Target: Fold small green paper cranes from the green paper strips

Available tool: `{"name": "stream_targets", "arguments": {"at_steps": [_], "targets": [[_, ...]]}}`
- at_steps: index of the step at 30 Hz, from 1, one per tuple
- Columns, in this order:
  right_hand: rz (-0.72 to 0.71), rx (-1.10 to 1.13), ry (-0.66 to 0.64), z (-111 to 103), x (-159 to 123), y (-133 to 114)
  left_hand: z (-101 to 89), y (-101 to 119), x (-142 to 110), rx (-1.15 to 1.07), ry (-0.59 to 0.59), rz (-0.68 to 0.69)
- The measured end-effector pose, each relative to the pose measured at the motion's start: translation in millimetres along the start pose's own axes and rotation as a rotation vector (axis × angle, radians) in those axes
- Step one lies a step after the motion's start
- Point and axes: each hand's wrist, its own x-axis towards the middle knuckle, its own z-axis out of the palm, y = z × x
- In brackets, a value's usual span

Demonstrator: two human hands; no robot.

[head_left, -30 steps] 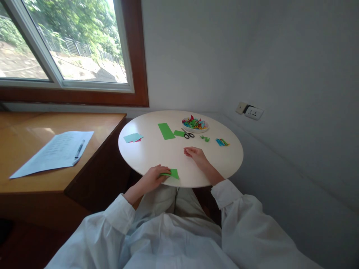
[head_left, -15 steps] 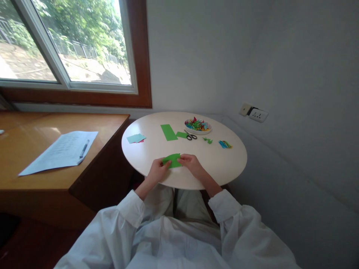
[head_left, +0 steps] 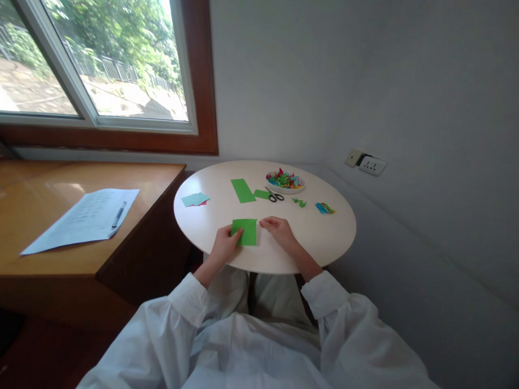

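A green paper square lies flat near the front edge of the round white table. My left hand rests on the square's left edge, with the thumb pressing on the paper. My right hand lies just right of the square, its curled fingertips touching the top right corner. Farther back lie a long green paper strip, a smaller green piece and black scissors.
A white dish of colourful folded paper stands at the back of the table. A small green folded figure, a bundle of coloured strips and light blue sheets lie around. A wooden desk at left holds paper with a pen.
My left hand brought the folded green paper from the table's front edge to the middle. My right hand joined it, and the paper now lies open and flat as a square.
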Motion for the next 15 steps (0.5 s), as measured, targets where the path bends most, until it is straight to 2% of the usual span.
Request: {"name": "stream_targets", "arguments": {"at_steps": [4, 7, 11, 15], "targets": [[0.053, -0.306, 0.092, -21.9, 43.5, 10.5, -0.1, -5.4, 3.8, -0.048, 0.052, -0.024], [0.132, -0.506, 0.083, -30.8, 67.8, 20.7, -0.3, -4.8, 4.3, -0.089, 0.079, -0.044], [0.187, -0.700, -0.008, -30.7, 74.0, 31.6, 0.3, -1.2, 4.3, -0.159, 0.090, -0.080], [0.193, -0.852, 0.019, -29.5, 74.0, 31.3, 1.3, -0.3, 7.3, -0.219, 0.083, -0.110]]}}
